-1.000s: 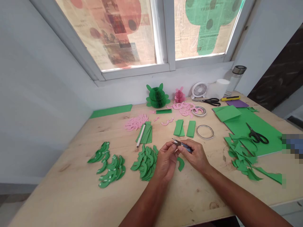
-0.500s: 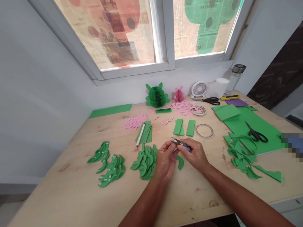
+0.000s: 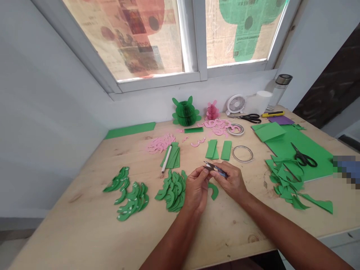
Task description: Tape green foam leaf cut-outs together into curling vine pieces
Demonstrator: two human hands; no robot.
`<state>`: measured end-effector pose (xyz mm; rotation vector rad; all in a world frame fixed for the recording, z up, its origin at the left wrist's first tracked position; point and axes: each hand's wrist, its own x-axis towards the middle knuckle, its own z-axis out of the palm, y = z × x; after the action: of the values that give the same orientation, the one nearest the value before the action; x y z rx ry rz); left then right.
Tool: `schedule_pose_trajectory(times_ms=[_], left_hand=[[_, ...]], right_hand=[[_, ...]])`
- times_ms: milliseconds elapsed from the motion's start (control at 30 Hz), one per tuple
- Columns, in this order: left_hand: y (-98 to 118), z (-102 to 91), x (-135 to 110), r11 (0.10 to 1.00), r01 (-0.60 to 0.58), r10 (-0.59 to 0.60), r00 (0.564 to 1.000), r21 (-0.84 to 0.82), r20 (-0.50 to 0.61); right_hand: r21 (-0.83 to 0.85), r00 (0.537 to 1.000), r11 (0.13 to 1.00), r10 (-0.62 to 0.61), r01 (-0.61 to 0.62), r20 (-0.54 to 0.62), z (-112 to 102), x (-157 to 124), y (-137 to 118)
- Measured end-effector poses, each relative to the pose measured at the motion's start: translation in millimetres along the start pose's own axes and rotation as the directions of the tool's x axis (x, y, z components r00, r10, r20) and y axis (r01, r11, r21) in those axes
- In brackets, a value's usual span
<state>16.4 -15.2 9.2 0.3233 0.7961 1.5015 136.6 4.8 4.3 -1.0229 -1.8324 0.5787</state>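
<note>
My right hand (image 3: 232, 180) is closed around a small pair of snips with a blue handle (image 3: 215, 168), blades pointing left. My left hand (image 3: 197, 189) pinches its fingertips together right at the blades; what it pinches is too small to make out. Both hands hover just above the wooden table (image 3: 84, 232) near its middle. A single green curved paper piece (image 3: 214, 190) lies on the table under the hands. A pile of green curved pieces (image 3: 171, 187) sits just left of my left hand.
More green curved pieces (image 3: 129, 198) lie to the left, pink curved pieces (image 3: 160, 143) and green strips (image 3: 219, 149) further back. A tape ring (image 3: 243, 153), green scraps (image 3: 287, 183), black scissors (image 3: 303, 157) on a green sheet sit right. Paper models, a small fan, a bottle stand under the window.
The hands stay together with the snips, almost unmoved. The view has drifted slightly, so everything sits a little higher in the picture.
</note>
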Motion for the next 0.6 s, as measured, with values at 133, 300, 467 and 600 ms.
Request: schedule_pose_trajectory(times_ms=[133, 300, 467, 600], left_hand=[[0.5, 0.7, -0.5, 1.000, 0.004, -0.004, 1.000, 0.002, 0.010], [0.6, 1.1, -0.5, 1.000, 0.000, 0.000, 1.000, -0.002, 0.029], [1.5, 1.1, -0.9, 0.999, 0.034, -0.033, 0.999, -0.005, 0.043], [2.3, 0.8, -1.9, 0.998, 0.054, -0.053, 0.997, -0.011, 0.053]], right_hand=[[-0.032, 1.000, 0.999, -0.017, 0.017, -0.008, 0.0, -0.3, 0.3], [-0.058, 0.999, 0.998, -0.038, 0.038, -0.004, -0.6, -0.4, 0.3], [-0.054, 0.999, 0.998, -0.039, 0.038, -0.005, -1.2, 0.2, 0.4], [-0.036, 0.999, 0.999, -0.031, 0.031, -0.008, -1.7, 0.9, -0.3]])
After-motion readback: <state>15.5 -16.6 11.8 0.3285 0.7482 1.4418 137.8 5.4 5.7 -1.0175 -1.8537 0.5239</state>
